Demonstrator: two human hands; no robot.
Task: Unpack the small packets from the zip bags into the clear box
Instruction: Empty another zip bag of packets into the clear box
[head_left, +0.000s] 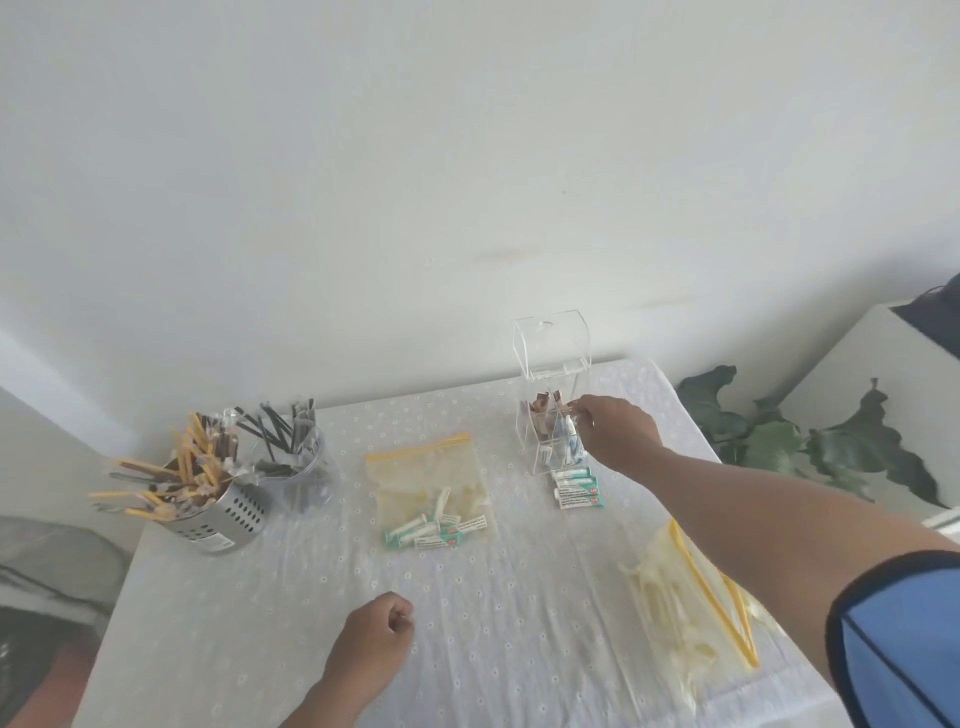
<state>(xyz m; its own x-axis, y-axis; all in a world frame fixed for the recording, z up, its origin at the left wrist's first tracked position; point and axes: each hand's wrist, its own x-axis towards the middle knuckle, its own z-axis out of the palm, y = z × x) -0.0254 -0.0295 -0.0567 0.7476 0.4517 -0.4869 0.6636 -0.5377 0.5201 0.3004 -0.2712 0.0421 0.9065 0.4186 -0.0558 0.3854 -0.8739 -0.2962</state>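
A clear box (545, 436) with a raised lid stands at the back right of the table. It holds brown and white-green packets. My right hand (615, 431) reaches over its open top, fingers curled at the rim; whether it holds a packet is hidden. A few white-green packets (577, 488) lie just in front of the box. A zip bag (431, 488) with a yellow strip lies mid-table, with several packets (436, 530) in its lower part. A second zip bag (691, 597) lies under my right forearm. My left hand (376, 639) rests on the cloth as a loose fist, holding nothing.
A perforated steel cup (223, 514) full of yellow and brown sticks stands at the left, with a clear cup (306, 467) of dark sticks beside it. A green plant (810, 441) sits past the table's right edge. The white tablecloth (260, 623) covers the table.
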